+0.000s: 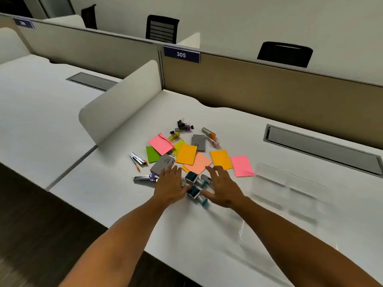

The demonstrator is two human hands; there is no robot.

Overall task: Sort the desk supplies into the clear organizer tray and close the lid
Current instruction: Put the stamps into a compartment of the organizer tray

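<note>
Both hands reaching over a heap of desk supplies on the white table (124, 204): left hand (170, 186) palm down with fingers (173, 170) straight and close together, tips against a grey box (162, 164); right hand (222, 186) palm down with fingers (211, 169) spread and loosely bent above small teal stamps (193, 184), holding nothing. Sticky notes (186, 155) in pink, green, yellow and orange fanned just beyond the hands, binder clips (183, 123) and small tubes (209, 134) farther back, a stapler (137, 159) and nail clipper (145, 178) to the left. Clear organizer tray (288, 183) lying open just right of the heap, near the right forearm, its clear lid (269, 243) flat on the table toward the near edge.
</note>
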